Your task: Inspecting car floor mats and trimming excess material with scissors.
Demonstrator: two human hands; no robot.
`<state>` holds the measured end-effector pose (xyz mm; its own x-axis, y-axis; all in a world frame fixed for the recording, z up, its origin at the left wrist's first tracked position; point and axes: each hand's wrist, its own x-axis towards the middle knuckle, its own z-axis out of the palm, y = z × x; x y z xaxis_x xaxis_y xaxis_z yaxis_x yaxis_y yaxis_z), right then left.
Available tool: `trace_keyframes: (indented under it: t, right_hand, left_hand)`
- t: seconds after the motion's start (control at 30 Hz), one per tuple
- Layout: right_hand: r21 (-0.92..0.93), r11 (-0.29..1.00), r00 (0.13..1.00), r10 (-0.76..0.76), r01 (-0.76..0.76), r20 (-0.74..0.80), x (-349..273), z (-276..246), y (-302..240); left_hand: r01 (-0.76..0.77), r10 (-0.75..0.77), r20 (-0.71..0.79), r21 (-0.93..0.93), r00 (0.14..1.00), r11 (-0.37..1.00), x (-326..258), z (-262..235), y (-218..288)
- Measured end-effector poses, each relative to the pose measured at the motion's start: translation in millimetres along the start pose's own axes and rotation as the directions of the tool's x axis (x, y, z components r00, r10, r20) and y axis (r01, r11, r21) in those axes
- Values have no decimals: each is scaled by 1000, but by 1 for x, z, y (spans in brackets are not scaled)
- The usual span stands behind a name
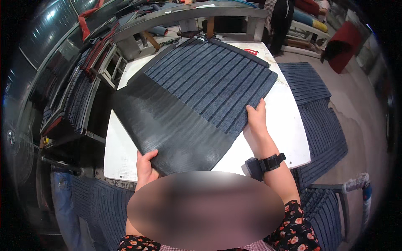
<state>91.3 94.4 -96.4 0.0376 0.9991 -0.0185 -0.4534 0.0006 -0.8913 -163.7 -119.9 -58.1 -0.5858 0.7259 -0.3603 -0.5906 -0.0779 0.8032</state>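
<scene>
My left hand (146, 166) grips the near left edge of a black, smooth rubber-like sheet (167, 125), thumb on top and fingers underneath. The sheet lies over part of a blue-grey carpet mat (213, 79) with dark stripes. Whether the sheet is the mat's own folded-over backing or a separate piece, I cannot tell. At the mat's right edge my right hand (257, 118) is closed, with its thumb on top. Both pieces rest at a slant on a white table (280, 121). More dark mat edges show beneath the far side. A blurred oval covers the lower middle of the view.
Striped mats (322, 121) lie to the right of the table, and others (102, 205) are at the lower left. A stack of mats (79, 83) fills a left rack. Behind the table runs a grey metal frame (188, 14). A red-handled tool (251, 51) sits near the far right corner.
</scene>
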Motion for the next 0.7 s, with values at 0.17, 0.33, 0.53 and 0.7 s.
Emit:
trace_keyframes:
  t: [0.17,0.33,0.53,0.7]
  right_hand:
    - [20,1000,1000,3,-4,14,-3,0,-2]
    - [64,997,999,32,-34,25,-6,3,-9]
    - [-268,953,989,-147,141,-3,25,-19,20]
    - [-691,687,966,-252,222,59,14,-19,9]
  left_hand:
    - [-9,9,-10,15,1000,1000,-5,-1,0]
    - [-10,9,44,33,999,999,-6,3,0]
    - [-65,67,108,-23,992,998,-5,1,-4]
    - [-137,133,98,42,986,990,2,-12,-6]
